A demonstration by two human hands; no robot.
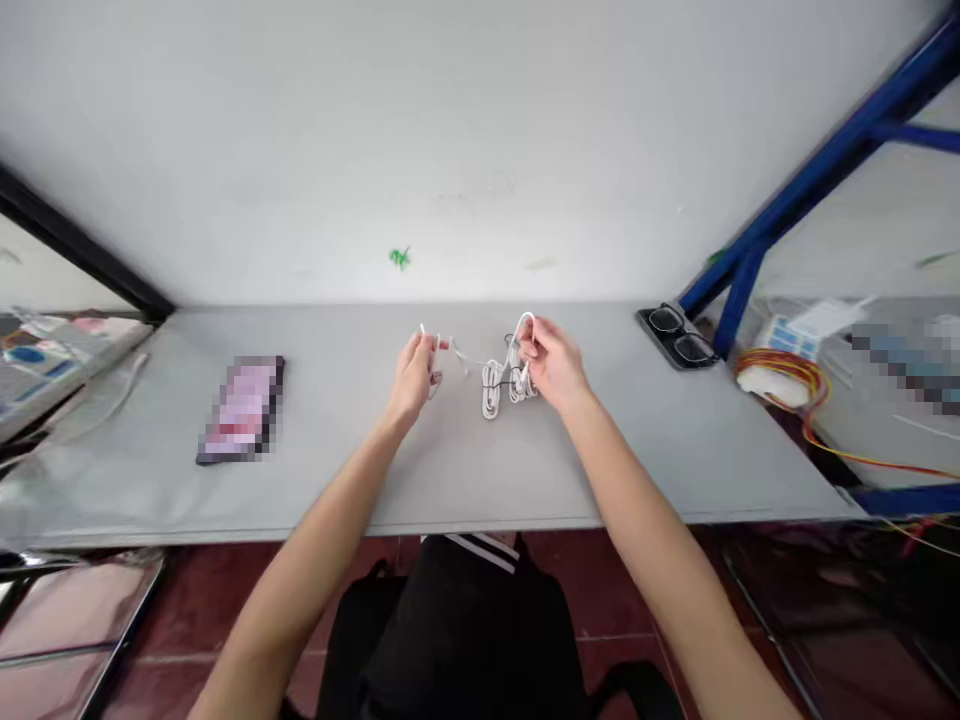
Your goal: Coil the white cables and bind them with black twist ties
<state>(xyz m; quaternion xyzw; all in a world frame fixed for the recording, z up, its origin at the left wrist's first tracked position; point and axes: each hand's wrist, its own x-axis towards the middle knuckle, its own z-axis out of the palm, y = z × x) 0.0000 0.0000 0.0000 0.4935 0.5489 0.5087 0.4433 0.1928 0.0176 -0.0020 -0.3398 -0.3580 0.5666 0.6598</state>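
Since the pale wall (480, 150) eats up most of the view, start there: it's plain apart from a green scribble (400, 259) low down. Below it comes the grey tabletop (450, 470), with blue framing (810, 180) slanting up past its right end. Off to the left lies a phone (241, 408), screen blurred out, and over by the frame some glasses (679, 335) sit on a flat dark thing I can't make out, both well apart from the action.

Now the hands, out over the middle of the table. Left hand (415, 378) has its fingers closed on a stretch of white cable (527, 315); right hand (553, 362) is pinching it too, thumb against fingertips, with a loop arching up beside them. A thin slack run spans the gap, though I can't tell whether it's all one piece.

Just under the right hand, two coiled bundles (491, 390) of similar cable lie side by side, with a dark tie (504, 384) around the left one.

Handling-wise, my guess is it's next to no weight, bendy but springy, a bit slick, and happy to kink. I'd grip the jacket a little back from the ends, since the plug joints are probably the fragile bit.
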